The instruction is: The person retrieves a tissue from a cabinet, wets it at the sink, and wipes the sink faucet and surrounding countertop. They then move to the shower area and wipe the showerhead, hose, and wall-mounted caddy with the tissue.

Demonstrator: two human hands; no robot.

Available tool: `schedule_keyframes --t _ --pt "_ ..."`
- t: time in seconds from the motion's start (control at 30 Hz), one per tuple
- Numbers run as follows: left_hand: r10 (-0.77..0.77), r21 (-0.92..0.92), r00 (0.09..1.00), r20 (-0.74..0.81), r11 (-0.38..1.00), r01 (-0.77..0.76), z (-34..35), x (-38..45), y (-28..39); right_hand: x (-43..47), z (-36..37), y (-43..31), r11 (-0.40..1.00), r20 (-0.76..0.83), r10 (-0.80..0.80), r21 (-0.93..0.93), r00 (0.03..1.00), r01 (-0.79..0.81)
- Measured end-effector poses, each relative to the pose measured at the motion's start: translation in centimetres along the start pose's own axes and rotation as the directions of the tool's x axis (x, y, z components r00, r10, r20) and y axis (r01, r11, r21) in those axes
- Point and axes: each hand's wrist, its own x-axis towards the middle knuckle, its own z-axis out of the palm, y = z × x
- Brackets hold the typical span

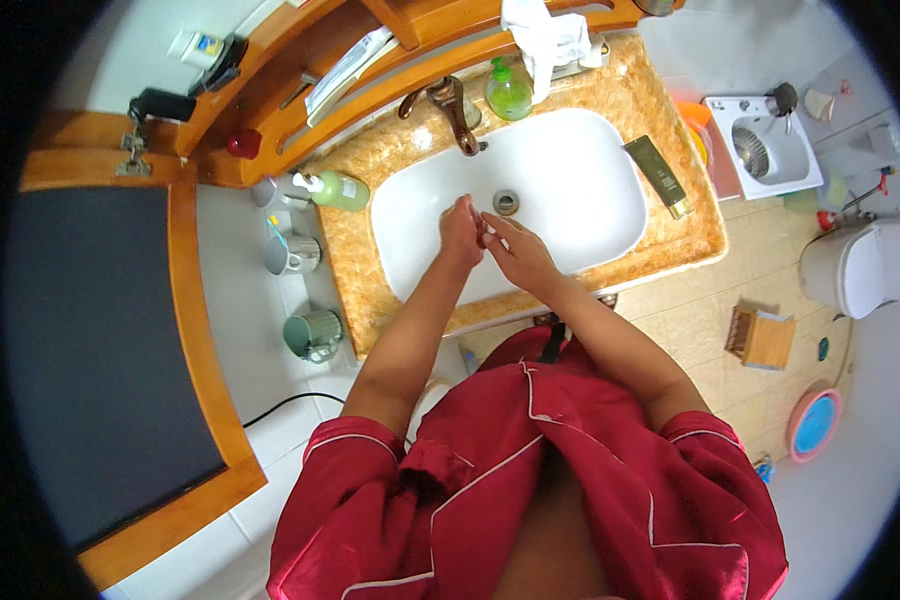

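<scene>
My left hand [462,231] is over the white washbasin [570,180], turned edge-on with its palm towards the other hand. Against it lies my right hand [520,251], its fingers slightly spread and touching the left palm and fingers. No object shows between the two hands, though the inner side of the left fingers is partly hidden. The metal drain [505,202] is just beyond my fingertips. Farther back, a bronze-coloured faucet [454,112] curves over the basin's rim; no running water is visible at its spout.
A green pump bottle [341,190] stands at the counter's left, another soap bottle [510,97] behind the basin. A dark olive tube [658,177] lies on the right. Mugs [292,255] line the left wall below an open mirror cabinet door [182,315]. A stool [765,339] is on the floor.
</scene>
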Motion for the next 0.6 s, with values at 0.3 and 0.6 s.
schedule_keyframes --t 0.3,0.6 --pt "-0.026 0.089 0.982 0.188 0.996 0.009 2.2 -0.9 0.4 0.0 1.5 2.7 0.934 -0.096 0.043 0.357 0.994 -0.006" --pt "0.392 0.651 0.906 0.16 0.648 -0.396 4.4 -1.3 4.2 2.2 -1.7 4.2 0.629 -0.073 0.405 0.746 0.911 -0.22"
